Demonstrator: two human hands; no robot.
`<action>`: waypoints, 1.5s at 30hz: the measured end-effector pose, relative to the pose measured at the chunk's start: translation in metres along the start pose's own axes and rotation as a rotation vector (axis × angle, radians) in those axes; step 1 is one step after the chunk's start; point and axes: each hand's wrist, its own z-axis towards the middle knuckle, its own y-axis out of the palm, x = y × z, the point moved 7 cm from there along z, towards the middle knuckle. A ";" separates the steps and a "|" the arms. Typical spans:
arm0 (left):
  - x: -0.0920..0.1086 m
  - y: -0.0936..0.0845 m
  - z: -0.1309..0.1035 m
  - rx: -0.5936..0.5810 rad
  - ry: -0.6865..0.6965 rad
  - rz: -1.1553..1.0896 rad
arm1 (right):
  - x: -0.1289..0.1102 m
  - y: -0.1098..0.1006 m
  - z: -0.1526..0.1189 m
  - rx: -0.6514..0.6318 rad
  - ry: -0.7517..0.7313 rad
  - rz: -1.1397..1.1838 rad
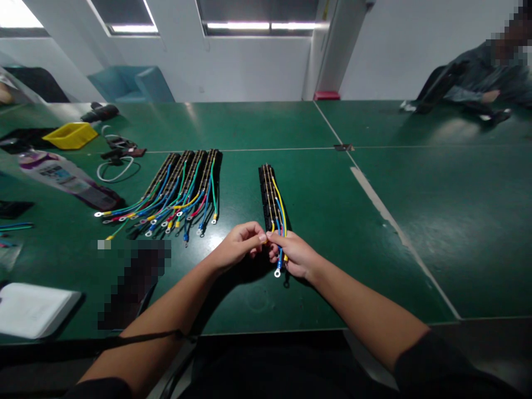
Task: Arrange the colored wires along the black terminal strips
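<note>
At a black terminal strip's (267, 194) near end, the left hand (245, 241) pinches a short yellow wire (273, 226) and the right hand (297, 254) grasps ring-terminal wires (280, 259).

Left hand (243, 243), fingertips pinched, meets right hand (298, 254) at the near end of a black strip (268, 194); what the left pinches is too small to tell. Right thumb and fingers hold coloured wires (285, 226). Four wired strips (208, 172) lie side by side on the green table (324, 205), leftward. Further left: bottle (68, 178), yellow tray (72, 136). Person (476, 69) visible far right
</note>
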 end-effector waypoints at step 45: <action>-0.005 0.006 -0.007 -0.309 -0.090 0.199 | -0.003 0.003 -0.002 -0.047 0.023 0.047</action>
